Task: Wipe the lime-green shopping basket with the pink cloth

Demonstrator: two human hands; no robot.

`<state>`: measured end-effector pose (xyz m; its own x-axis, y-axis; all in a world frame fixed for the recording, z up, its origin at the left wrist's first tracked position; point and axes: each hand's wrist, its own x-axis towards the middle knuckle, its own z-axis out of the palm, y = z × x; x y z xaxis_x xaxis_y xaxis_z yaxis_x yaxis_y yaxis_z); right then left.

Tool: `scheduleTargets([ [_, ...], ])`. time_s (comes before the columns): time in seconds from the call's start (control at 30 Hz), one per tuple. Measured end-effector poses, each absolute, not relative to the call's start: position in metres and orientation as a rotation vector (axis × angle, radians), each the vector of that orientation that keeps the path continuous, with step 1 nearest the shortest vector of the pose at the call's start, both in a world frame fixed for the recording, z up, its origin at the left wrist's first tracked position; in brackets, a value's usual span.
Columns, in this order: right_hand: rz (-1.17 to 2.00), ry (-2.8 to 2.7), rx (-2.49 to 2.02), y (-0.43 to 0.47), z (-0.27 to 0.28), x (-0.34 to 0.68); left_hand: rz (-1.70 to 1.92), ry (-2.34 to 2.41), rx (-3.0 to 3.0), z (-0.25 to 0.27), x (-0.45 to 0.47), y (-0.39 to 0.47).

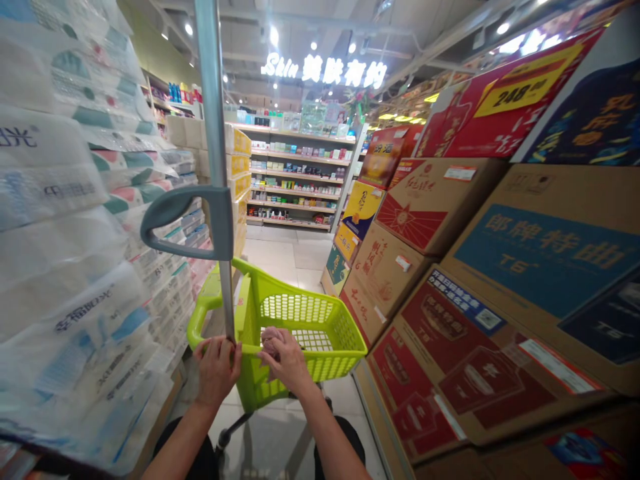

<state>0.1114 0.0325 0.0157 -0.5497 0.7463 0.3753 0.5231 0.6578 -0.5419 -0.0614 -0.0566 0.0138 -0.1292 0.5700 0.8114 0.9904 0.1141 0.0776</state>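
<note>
A lime-green shopping basket cart (320, 363) stands in front of me, with a tall metal pole and a grey handle (220, 227) rising on its left. My left hand (217, 367) is closed on the cart at the foot of the pole, over the green rim. In my right hand (287, 363) is a crumpled pinkish cloth (273, 339), pressed against the near rim of the basket. Through the slotted walls the basket floor shows. Part of the cloth is hidden behind my fingers.
Tall stacks of wrapped tissue packs (75, 267) crowd the left side. Stacked cardboard cartons (475, 347) line the right. Between them a tiled aisle (280, 257) leads to shelves (300, 173) of small goods. Wheeled legs (230, 433) of the cart reach the floor near my knees.
</note>
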Motion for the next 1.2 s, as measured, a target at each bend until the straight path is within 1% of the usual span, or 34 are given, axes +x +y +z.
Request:
scheduleTargets([
  [0.13, 0.492, -2.278, -0.920, 0.035, 0.010, 0.109, -0.910, -1.783, -1.467, 0.013, -0.057, -0.052],
  [0.37, 0.366, -2.370, -0.749, 0.021, 0.026, 0.067, -0.914, -1.777, -1.474, 0.012, -0.061, -0.044],
  [0.57, 0.319, -2.488, -0.656, 0.033, 0.025, 0.075, -0.846, -1.780, -1.558, 0.013, -0.073, -0.044],
  [0.67, 0.299, -2.539, -0.762, 0.048, 0.014, 0.091, -0.824, -1.768, -1.599, 0.015, -0.075, -0.044],
  [0.83, 0.200, -2.569, -1.188, 0.083, -0.015, 0.145, -0.836, -1.739, -1.586, 0.014, -0.076, -0.041],
  [0.97, 0.208, -2.458, -1.435, 0.102, -0.031, 0.184, -0.843, -1.736, -1.576, 0.010, -0.074, -0.037],
  [1.1, 0.171, -2.362, -1.509, 0.097, -0.036, 0.182, -0.887, -1.768, -1.514, 0.007, -0.068, -0.032],
  [1.2, 0.174, -2.344, -1.433, 0.079, -0.031, 0.156, -0.925, -1.785, -1.478, 0.007, -0.064, -0.028],
])
